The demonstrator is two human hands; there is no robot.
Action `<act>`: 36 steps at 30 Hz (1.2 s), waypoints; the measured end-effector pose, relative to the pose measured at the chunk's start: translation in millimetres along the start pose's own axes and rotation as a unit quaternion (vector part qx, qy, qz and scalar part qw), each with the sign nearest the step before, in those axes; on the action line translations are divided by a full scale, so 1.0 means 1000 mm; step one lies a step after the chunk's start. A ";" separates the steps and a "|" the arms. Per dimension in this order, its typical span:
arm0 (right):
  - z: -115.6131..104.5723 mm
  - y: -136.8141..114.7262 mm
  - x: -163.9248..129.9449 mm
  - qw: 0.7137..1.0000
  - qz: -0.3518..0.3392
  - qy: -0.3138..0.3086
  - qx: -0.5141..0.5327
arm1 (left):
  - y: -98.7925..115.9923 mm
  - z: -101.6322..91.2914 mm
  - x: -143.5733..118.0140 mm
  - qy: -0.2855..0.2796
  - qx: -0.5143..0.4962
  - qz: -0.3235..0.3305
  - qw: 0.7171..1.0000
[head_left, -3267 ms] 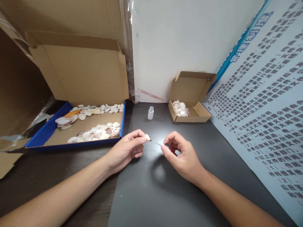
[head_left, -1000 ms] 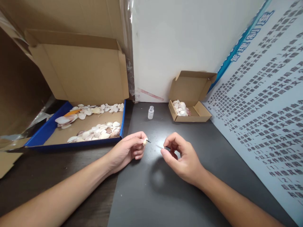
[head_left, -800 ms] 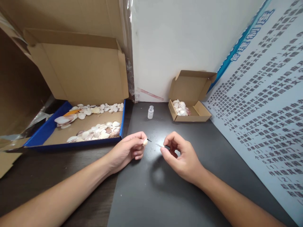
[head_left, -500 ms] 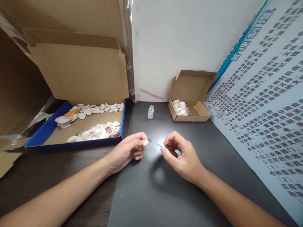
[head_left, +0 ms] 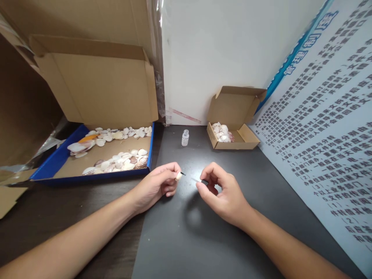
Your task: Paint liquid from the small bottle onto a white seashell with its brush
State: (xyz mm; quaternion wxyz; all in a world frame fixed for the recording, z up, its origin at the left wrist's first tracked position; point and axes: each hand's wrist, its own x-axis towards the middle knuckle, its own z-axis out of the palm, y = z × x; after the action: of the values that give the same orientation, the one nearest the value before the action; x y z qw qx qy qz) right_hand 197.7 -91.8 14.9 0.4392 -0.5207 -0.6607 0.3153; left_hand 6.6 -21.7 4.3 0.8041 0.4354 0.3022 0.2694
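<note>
My left hand (head_left: 162, 179) is closed, pinching a small whitish seashell (head_left: 178, 176) between thumb and fingertips. Facing it, my right hand (head_left: 219, 186) grips a small applicator brush (head_left: 195, 179), whose black cap lies mostly hidden among the fingers. The brush's thin pale stem points left and ends in a dark tip right at the shell; whether it touches is too small to tell. Beyond both hands stands a small clear glass bottle (head_left: 185, 138) with a printed label, upright and uncapped.
At the left, an opened blue-sided cardboard box (head_left: 66, 166) holds many seashells (head_left: 116, 162) in two groups. A smaller open cardboard box (head_left: 236, 145) at the back right contains white shells (head_left: 222, 133). A printed poster (head_left: 319, 135) borders the dark table mat (head_left: 174, 244) on the right.
My right hand and the brush have shifted very slightly left, toward the shell. My left hand keeps the shell in nearly the same place.
</note>
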 end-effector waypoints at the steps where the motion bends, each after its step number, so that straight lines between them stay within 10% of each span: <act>1: 0.000 0.000 0.000 1.000 0.002 0.005 0.003 | 0.000 0.000 0.000 0.000 0.000 0.000 1.000; 36: 0.000 0.002 -0.001 1.000 0.011 0.007 0.008 | -0.001 -0.004 0.001 -0.008 -0.021 -0.001 1.000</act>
State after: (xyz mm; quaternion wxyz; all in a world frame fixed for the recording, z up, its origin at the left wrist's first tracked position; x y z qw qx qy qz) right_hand 198.2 -92.2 12.8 0.4441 -0.5265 -0.6495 0.3220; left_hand 4.7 -19.5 1.7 0.8158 0.4201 0.2901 0.2719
